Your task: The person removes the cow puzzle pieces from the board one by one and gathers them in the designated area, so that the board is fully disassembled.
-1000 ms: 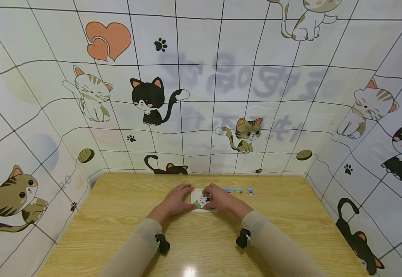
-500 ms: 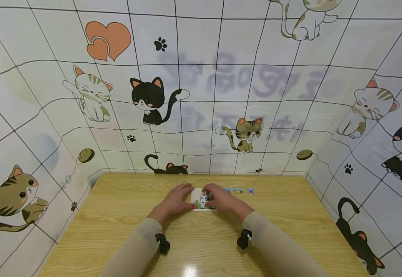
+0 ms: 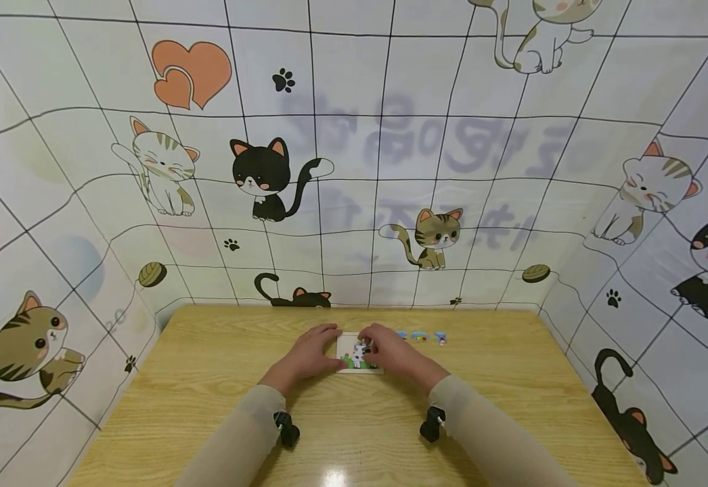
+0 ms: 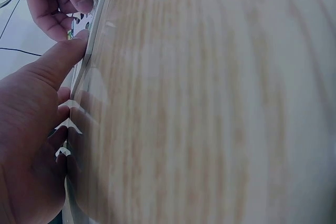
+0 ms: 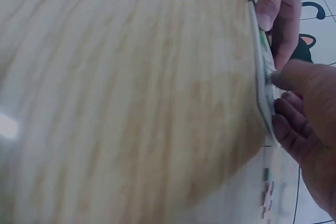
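Note:
A small white-rimmed puzzle board (image 3: 342,341) lies on the table, showing a black-and-white cow and green grass. At its left side my left hand (image 3: 310,352) grips the board, thumb at the near edge and fingers by the far corner. My right hand (image 3: 388,350) is over the board's right part, its thumb and curled fingers holding a puzzle piece (image 3: 366,350) with cow markings; the fingers hide much of it. In the right wrist view the right thumb (image 5: 299,77) and fingertips meet over the board. The left wrist view shows the left thumb (image 4: 63,59) on the board's edge.
Several loose colourful puzzle pieces (image 3: 419,336) lie on the wooden table (image 3: 354,419) just right of the board, beyond the right hand. A cat-patterned cloth wall (image 3: 354,169) stands behind the table and along both sides.
My right hand has shifted very slightly to the right, and the thumb has lifted off the board's lower part. More of the cow and grass now shows. The left hand stays in place.

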The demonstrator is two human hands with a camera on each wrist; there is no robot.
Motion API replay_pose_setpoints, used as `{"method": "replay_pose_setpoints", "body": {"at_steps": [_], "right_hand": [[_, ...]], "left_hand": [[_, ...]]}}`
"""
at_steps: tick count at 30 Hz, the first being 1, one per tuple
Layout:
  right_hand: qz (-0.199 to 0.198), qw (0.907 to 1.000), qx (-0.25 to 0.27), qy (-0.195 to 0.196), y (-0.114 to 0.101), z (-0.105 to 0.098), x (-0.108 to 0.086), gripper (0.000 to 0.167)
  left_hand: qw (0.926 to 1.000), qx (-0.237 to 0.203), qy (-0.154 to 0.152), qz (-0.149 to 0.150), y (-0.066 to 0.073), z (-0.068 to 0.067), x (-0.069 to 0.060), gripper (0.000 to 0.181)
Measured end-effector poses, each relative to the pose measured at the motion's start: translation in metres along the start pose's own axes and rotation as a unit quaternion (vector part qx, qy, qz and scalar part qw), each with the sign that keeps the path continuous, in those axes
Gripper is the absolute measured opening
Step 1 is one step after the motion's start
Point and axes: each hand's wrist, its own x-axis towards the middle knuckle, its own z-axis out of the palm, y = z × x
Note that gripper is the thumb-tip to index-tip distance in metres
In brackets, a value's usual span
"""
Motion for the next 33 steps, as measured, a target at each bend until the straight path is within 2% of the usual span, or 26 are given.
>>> {"method": "replay_pose_setpoints", "body": {"at_steps": [5,12,20,33], "right_hand": [[-0.008,0.9998,-0.016,0.012,0.003,0.003,-0.002,0.037],[-0.006,0.9995,-0.019,0.026,0.005,0.002,-0.004,0.041],[-0.010,0.9998,0.000,0.019,-0.001,-0.004,-0.010,0.043],[-0.021,0.9988,0.026,0.036,0.005,-0.014,-0.027,0.044]], "left_hand": [[0.9998,0.018,-0.002,-0.005,0.006,-0.002,-0.002,0.085],[0.9998,0.015,0.001,-0.009,0.007,-0.002,-0.003,0.084],[0.9999,0.010,0.002,-0.008,0.009,-0.004,-0.004,0.084],[1.0000,0.005,-0.001,-0.006,0.007,-0.003,-0.003,0.085]]}}
